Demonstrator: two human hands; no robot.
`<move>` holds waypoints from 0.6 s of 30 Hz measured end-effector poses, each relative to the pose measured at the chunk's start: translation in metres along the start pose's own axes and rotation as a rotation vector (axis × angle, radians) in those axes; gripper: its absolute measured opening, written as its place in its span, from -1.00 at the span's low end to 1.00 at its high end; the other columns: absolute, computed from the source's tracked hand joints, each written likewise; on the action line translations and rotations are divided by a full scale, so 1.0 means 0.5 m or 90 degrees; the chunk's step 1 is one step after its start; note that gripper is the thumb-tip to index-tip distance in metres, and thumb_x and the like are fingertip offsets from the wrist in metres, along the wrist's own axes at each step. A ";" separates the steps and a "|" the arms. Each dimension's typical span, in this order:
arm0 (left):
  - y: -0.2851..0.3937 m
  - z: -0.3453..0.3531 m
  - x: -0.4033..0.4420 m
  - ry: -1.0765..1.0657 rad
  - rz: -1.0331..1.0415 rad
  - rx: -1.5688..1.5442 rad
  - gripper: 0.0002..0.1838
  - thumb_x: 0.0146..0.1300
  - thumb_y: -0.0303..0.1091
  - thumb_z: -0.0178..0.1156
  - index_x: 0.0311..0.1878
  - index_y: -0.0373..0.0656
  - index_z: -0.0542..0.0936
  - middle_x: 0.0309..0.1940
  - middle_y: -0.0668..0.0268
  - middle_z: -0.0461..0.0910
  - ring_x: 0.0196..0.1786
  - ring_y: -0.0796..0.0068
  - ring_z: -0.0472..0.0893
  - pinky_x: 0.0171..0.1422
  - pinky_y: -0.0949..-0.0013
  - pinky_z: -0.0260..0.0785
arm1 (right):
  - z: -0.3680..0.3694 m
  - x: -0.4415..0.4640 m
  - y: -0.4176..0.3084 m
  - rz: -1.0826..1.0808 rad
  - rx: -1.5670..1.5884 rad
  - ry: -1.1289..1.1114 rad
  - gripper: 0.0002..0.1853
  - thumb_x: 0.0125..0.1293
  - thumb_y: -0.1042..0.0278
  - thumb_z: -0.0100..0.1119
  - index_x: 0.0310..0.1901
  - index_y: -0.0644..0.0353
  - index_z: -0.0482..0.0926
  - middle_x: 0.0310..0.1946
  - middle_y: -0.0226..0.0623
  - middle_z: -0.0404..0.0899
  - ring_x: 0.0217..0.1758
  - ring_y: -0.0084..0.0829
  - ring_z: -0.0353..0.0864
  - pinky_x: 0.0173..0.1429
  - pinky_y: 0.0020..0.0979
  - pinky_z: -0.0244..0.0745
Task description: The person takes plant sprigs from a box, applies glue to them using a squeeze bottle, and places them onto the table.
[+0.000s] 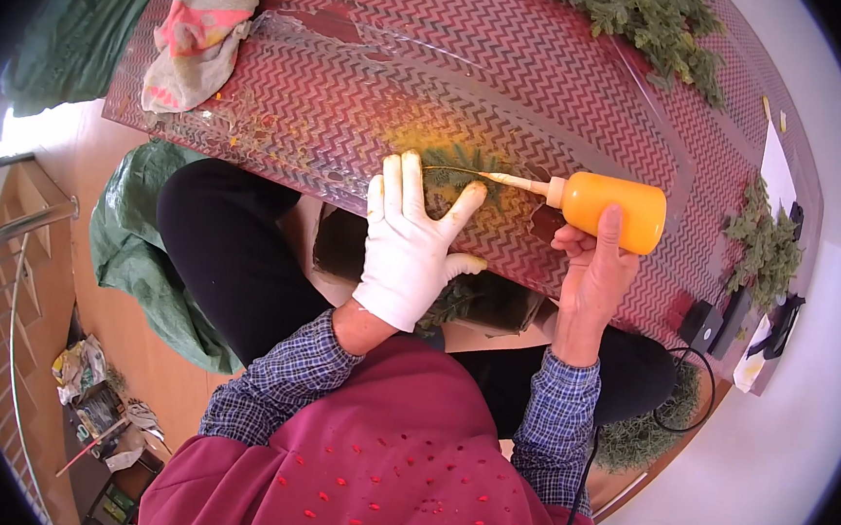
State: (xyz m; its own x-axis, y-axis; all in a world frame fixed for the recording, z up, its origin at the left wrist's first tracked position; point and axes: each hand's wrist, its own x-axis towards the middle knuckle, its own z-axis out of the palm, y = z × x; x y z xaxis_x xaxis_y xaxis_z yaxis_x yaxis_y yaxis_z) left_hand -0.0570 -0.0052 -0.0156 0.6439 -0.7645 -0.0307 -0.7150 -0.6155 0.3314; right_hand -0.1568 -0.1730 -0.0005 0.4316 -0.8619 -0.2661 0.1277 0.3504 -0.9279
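"Many red flecks (309, 514) are seen nearest, scattered over a maroon garment (371, 405). What is found beyond it?"

"At the table's near edge (319, 173), a left hand (407, 252) in a white glove is laid back upward, its index finger and thumb spread apart. A green sprig (463, 157) is partly covered by its fingers — whether it is pinched cannot be told."

"And the right hand (593, 275)?"

"It is left bare, and an orange bottle (611, 210) is clamped in its fingers and thumb. The bottle is held sideways, its pale nozzle (514, 181) pointed toward the gloved fingers."

"Where is the sprig placed?"

"On the zigzag-patterned table, where the surface is stained yellow around it."

"Farther off?"

"To the right, a green bunch (768, 243) is laid near the table's side; at the far left, a crumpled cloth (202, 38) is seen. Toward the far edge, more greenery (652, 25) is heaped."
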 end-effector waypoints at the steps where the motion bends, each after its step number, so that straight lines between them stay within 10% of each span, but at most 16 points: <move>1: 0.000 0.001 0.000 -0.003 0.004 -0.001 -0.09 -0.15 0.22 0.40 0.38 0.36 0.37 0.38 -0.38 0.07 0.45 -0.37 0.07 0.49 -0.23 -0.09 | -0.005 -0.003 0.000 0.000 0.000 0.005 -0.69 0.40 0.19 0.19 -0.04 0.30 0.52 -0.33 -0.19 0.67 -0.54 -0.47 0.63 -0.48 -0.47 0.62; 18: 0.001 0.007 -0.002 0.009 0.024 0.019 -0.12 -0.16 0.20 0.40 0.35 0.36 0.41 0.38 -0.40 0.05 0.45 -0.39 0.04 0.48 -0.21 -0.08 | -0.049 -0.034 0.018 -0.003 0.082 0.075 -0.70 0.41 0.23 0.17 -0.02 0.31 0.52 -0.29 -0.18 0.67 -0.52 -0.48 0.64 -0.44 -0.48 0.64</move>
State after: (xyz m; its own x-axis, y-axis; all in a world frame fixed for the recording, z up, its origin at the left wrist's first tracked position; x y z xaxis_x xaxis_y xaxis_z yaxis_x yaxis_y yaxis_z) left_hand -0.0589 -0.0056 -0.0184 0.6201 -0.7845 -0.0048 -0.7465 -0.5919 0.3040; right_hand -0.1850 -0.1641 -0.0106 0.3246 -0.8979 -0.2973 0.2464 0.3837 -0.8900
